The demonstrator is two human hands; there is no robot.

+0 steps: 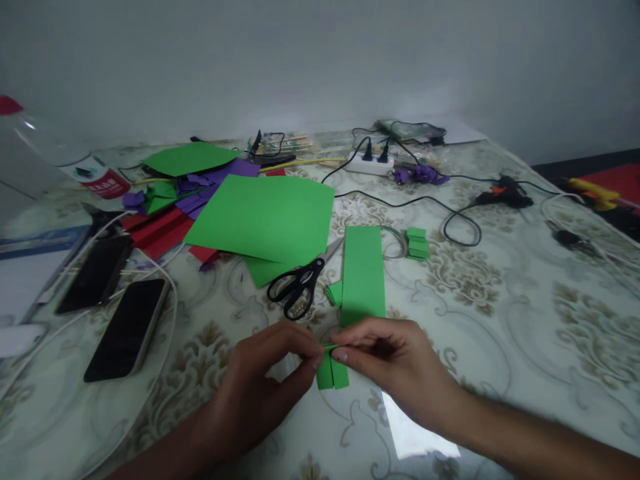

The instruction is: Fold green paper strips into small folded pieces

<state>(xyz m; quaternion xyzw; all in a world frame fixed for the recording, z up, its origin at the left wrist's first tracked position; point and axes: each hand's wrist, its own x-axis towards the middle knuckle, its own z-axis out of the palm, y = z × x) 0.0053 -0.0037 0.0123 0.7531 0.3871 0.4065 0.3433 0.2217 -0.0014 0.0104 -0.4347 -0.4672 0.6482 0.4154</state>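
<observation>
Between my two hands is a small folded piece of green paper (pixel 332 373), its lower end hanging in two flaps. My left hand (pixel 273 373) pinches its left upper edge with thumb and fingertips. From the other side, my right hand (pixel 390 353) pinches the top edge the same way. Just beyond the fingers lies a long green paper strip (pixel 364 270). A small folded green piece (pixel 335 292) sits against the strip's left side. Black-handled scissors (pixel 303 283) lie to the left, blades pointing at the strip.
Large green sheets (pixel 265 213) cover red and purple paper behind the scissors. Two phones (pixel 127 327) and white cables lie at left, near a bottle (pixel 100 177). A power strip (pixel 370 163) stands at the back; a black cable loops right beside a pleated green piece (pixel 417 243).
</observation>
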